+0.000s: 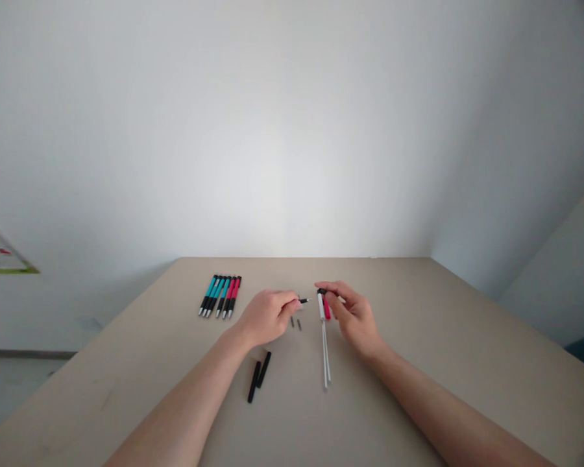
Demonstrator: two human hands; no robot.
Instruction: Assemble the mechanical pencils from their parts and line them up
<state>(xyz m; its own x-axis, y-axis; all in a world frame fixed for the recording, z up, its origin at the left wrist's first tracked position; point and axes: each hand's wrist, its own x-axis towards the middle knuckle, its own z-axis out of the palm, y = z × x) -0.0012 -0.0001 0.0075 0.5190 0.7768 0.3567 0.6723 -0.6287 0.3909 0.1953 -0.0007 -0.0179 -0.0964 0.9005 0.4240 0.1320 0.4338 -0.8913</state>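
My left hand (271, 314) is closed in a pinch on a small black pen part with a pale tip (305, 300). Across from it, my right hand (353, 314) has thumb and fingers closed around a small black pen part (322, 291). Just under those fingers are a white pen barrel (321, 307) and a red pen barrel (327, 309), partly covered by the hand. Two thin white refills (326, 360) lie below the barrels. Between my hands rest two small grey springs (296, 323), and nearer me two black grip sleeves (259, 378).
A row of several turquoise and red pens (220, 296) with black grips lies on the beige table (448, 350) at the left. A white wall (292, 130) stands behind the table's far edge. A poster (2, 253) hangs far left.
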